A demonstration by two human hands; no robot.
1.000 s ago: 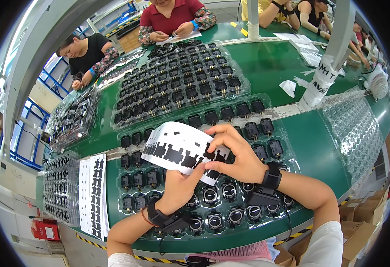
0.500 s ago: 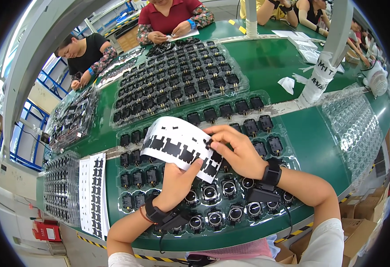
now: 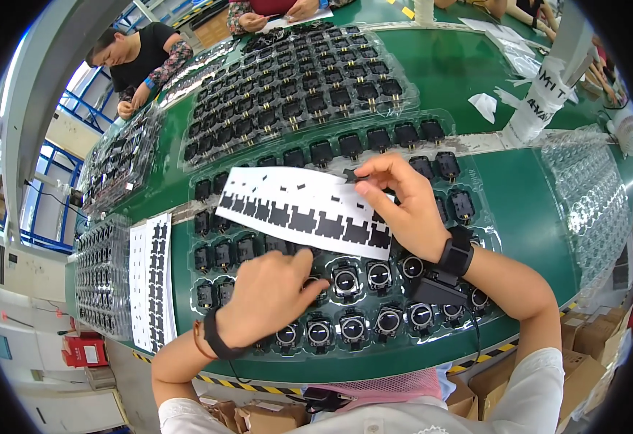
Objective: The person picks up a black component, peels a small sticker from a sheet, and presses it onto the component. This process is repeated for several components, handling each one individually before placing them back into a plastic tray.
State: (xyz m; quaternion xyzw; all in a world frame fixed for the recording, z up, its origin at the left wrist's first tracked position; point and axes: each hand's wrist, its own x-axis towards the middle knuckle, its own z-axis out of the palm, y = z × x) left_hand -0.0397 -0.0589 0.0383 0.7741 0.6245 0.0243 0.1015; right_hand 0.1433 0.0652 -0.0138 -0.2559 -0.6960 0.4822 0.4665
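1. At the far left edge of the green bench (image 3: 519, 195), a second white sheet of black stickers (image 3: 151, 278) lies flat beside stacked clear trays of black parts (image 3: 103, 282).
2. The left hand (image 3: 269, 296) rests palm-down on the near clear tray (image 3: 331, 286), fingers curled loosely and pressing a round lens-like component (image 3: 315, 283); it grips nothing.
3. The white sticker sheet (image 3: 294, 210) lies across the tray's middle rows, just beyond the left hand and under the right one.
4. The right hand (image 3: 403, 210) pinches a small black sticker (image 3: 351, 174) between thumb and forefinger at the sheet's upper edge; the other fingers lie on the sheet.
5. The sheet looks light, thin and floppy, likely to curl or slide, so it is best pinned flat; each sticker, flimsy and tacky, is best taken by a corner.
6. Empty clear trays (image 3: 595, 202) sit at the right.
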